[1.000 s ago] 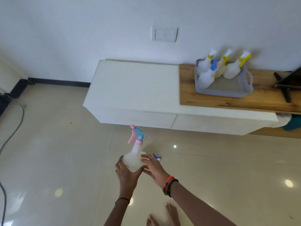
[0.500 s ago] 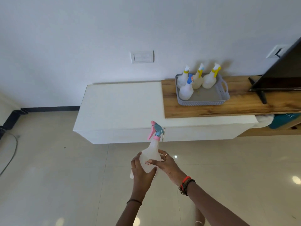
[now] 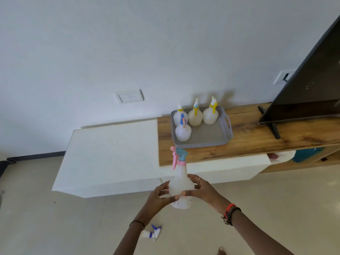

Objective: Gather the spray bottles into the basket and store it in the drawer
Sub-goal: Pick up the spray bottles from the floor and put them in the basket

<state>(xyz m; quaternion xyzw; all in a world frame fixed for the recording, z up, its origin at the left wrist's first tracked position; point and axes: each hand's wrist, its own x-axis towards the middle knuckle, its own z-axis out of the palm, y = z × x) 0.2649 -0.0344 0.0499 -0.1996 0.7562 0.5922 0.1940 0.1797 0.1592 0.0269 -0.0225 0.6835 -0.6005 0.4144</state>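
I hold a clear spray bottle with a pink and blue trigger head upright in front of me, below the cabinet's front edge. My left hand grips its left side and my right hand its right side. A grey basket stands on the wooden top beyond the bottle and holds several spray bottles: three with yellow triggers along its back and one with a blue and orange head at the front left. Another spray bottle with a purple and white head lies on the floor, partly hidden by my left forearm.
A long white cabinet with shut drawer fronts runs along the wall. A dark television on a stand sits at the right of the wooden top. An open shelf with a teal thing is below it. Glossy tiled floor surrounds me.
The view has moved closer to the cabinet and the basket now looks nearer. The held bottle stays upright in both hands. The purple-headed bottle on the floor has come into view again.
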